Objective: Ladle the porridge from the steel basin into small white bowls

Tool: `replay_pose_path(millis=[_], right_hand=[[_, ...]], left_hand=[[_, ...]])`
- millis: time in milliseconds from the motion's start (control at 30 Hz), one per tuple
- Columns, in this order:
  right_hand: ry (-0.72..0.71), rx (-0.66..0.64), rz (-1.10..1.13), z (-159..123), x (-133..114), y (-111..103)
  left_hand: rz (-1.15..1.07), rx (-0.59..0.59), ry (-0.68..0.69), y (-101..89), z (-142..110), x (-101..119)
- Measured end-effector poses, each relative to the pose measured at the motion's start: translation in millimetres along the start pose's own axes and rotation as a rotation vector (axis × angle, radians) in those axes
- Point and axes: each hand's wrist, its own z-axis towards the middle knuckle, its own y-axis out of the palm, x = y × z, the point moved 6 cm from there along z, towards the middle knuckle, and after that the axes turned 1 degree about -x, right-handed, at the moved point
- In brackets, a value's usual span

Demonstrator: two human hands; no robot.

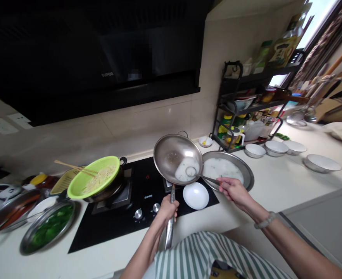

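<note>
My left hand (pixel 168 209) is wrapped round the long metal handle of a steel wok (pixel 165 152), which tilts to the right over the edge of the stove. A milky white liquid (pixel 183 170) pools on the wok's right side. In my right hand (pixel 234 190) is the handle of a ladle (pixel 191 171), its bowl down in that liquid. Close by on the right, a wide steel basin (pixel 249 176) holds more whitish liquid with green bits. Below the wok's rim sits a white bowl (pixel 196 196), at the stove's right edge.
On the left burner side, a lime-green colander (pixel 77 188) of noodles with chopsticks rests on a dark pot. A steel dish (pixel 25 248) of green vegetables lies left of the stove. Several white bowls (pixel 276 148) and a black spice rack (pixel 221 112) stand to the right.
</note>
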Motion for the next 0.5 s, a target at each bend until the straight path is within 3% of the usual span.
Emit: replay_pose_path(millis=[500], right_hand=[[0.017, 0.003, 0.083, -8.2, -3.6, -0.3]], left_hand=[[-0.005, -0.015, 0.009, 0.6, 0.7, 0.3]])
